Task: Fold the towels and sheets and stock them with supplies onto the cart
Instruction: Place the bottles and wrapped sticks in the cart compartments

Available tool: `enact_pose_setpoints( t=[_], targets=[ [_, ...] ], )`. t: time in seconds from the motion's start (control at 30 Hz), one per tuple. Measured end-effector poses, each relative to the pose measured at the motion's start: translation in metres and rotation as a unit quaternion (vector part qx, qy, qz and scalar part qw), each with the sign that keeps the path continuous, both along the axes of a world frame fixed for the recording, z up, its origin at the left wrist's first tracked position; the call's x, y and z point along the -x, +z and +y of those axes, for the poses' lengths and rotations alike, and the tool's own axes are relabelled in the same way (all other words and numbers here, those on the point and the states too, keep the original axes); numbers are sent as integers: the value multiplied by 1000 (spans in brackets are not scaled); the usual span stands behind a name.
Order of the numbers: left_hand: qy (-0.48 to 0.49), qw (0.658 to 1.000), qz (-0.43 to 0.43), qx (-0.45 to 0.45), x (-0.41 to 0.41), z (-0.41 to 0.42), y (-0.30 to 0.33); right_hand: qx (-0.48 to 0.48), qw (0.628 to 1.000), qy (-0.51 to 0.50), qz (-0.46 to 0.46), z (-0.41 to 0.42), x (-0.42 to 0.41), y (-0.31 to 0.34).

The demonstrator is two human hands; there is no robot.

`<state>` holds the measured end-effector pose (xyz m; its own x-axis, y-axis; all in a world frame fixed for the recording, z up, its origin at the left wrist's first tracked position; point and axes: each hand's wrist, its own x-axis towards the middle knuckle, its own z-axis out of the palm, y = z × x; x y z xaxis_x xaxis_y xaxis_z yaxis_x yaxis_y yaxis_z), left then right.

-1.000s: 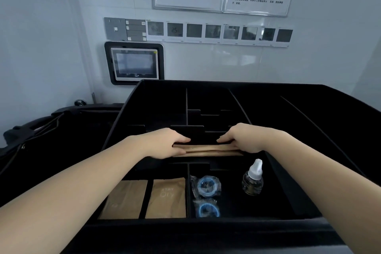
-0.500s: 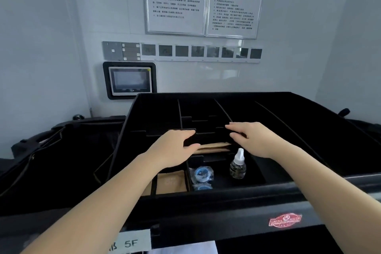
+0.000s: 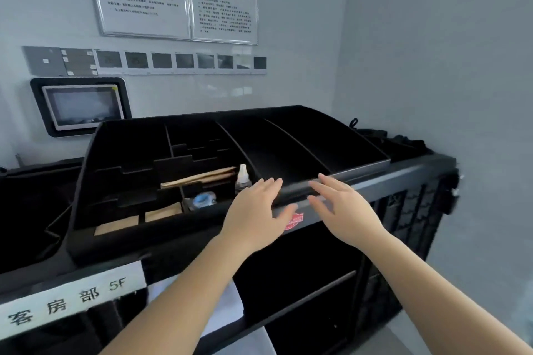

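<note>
On top of the black cart (image 3: 375, 181), the organizer tray (image 3: 95, 153) now holds the brown paper packets (image 3: 202, 176), which lie across a middle compartment just beside the small bottle (image 3: 242, 179). A moment ago both hands held these packets low inside the tray; now the hands have let them go and pulled back toward the front edge. The left hand (image 3: 253, 210) and the right hand (image 3: 343, 207) both hover with spread, relaxed fingers and hold nothing, near the red badge (image 3: 293, 220) on the cart front. More packets (image 3: 138, 219) and blue wrapped items (image 3: 203, 199) sit in the front compartments. This step of stocking supplies seems finished. Something white (image 3: 230, 302) shows on a lower shelf, perhaps folded linen, but this cannot be told surely. The long compartments on the right look unfilled, so probably more supplies are needed.
</note>
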<state>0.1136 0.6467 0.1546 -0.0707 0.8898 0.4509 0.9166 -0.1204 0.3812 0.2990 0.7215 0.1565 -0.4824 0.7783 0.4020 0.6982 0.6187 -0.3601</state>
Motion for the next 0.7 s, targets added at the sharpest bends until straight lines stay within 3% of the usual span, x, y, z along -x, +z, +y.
enact_pose_setpoints(
  t=[0.17, 0.33, 0.5, 0.7],
  targets=[
    [-75, 997, -8, 20, -108, -33, -31, 3, 992, -124, -11, -68, -118, -34],
    [-164, 985, -38, 40, -237, -87, -69, 48, 961, -271, 4, -170, -244, -79],
    [-289, 953, -20, 86, -383, -158, -102, 86, 902, -422, 12, -294, -367, -114],
    [-453, 886, 21, 100, -545, -265, -119, 89, 810, -579, 20, -450, -482, -134]
  ],
)
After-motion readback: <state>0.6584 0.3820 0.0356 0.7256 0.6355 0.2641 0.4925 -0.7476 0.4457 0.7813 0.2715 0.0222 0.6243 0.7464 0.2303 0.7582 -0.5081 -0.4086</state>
